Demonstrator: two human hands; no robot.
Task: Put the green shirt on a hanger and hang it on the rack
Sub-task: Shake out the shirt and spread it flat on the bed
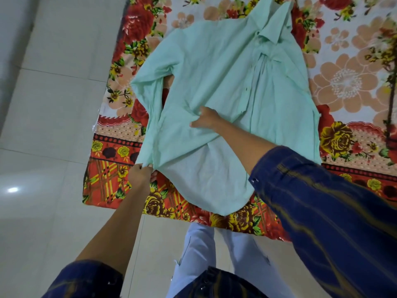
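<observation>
A pale green shirt (pixel 214 67) lies spread on a floral blanket (pixel 348 82), collar toward the far side and hem toward me. My left hand (pixel 139 173) pinches the shirt's near left hem corner. My right hand (pixel 206 119) grips a bunch of the fabric in the shirt's middle, and creases run out from that grip. One sleeve lies folded along the shirt's left side. No hanger or rack is in view.
The blanket covers a white tiled floor (pixel 47 125), which shows bare on the left and near my legs (pixel 199 250). The blanket's near edge runs just in front of my feet. A wall base is at the far left.
</observation>
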